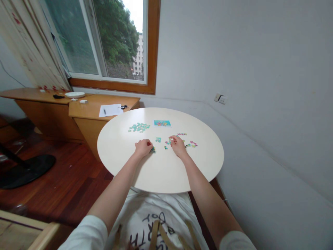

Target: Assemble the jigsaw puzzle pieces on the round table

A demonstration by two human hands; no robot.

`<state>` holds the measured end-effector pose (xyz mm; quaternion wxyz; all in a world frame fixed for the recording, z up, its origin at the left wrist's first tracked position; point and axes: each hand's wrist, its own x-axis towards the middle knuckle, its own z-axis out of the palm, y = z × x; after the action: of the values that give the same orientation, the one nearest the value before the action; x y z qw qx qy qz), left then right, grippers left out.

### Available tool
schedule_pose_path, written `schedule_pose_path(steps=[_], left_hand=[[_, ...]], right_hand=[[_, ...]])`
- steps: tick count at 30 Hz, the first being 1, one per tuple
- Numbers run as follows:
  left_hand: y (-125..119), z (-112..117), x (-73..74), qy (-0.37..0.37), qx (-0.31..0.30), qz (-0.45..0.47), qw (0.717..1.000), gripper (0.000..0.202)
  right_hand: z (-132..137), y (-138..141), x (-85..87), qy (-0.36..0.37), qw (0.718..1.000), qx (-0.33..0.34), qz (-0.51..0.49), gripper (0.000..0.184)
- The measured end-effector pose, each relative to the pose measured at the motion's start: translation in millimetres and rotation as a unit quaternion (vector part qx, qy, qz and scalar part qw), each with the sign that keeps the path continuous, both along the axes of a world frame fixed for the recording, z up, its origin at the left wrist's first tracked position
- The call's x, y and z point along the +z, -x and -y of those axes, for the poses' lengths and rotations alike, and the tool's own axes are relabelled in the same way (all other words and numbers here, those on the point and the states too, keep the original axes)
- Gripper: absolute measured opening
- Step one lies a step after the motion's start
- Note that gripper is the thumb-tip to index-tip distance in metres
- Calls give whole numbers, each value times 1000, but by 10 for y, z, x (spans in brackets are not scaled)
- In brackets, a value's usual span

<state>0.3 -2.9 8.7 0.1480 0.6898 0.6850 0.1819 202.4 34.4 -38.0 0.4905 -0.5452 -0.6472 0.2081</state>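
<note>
On a round cream table (pixel 161 173), my left hand (pixel 143 147) rests with its fingers curled over a small clump of joined puzzle pieces (pixel 153 150). My right hand (pixel 178 144) is closed in a pinch on a small puzzle piece among loose colourful pieces (pixel 191 143). Between the hands lie a teal piece (pixel 158 140) and a few scattered ones. Farther back sit a pile of pale green pieces (pixel 139 127) and a small reference picture card (pixel 162 123).
A wooden desk (pixel 85 113) at the left carries a sheet of paper with a pen (pixel 110 110), a white plate (pixel 75 94) and small items. A window is behind it. A grey wall with a socket (pixel 221 99) runs along the right. A dark fan base (pixel 26 170) stands on the wooden floor.
</note>
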Motion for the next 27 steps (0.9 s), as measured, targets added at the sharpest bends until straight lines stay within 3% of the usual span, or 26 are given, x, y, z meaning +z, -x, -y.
schedule_pose_path(steps=[19,27], left_hand=[[0,-2,-5,0,-1,8,1000,17],[4,-9,-21,-2,1,3,1000,16]], right_hand=[[89,61,101,40,998,-5,-44,17],[218,239,152,62,997,41,-7,9]])
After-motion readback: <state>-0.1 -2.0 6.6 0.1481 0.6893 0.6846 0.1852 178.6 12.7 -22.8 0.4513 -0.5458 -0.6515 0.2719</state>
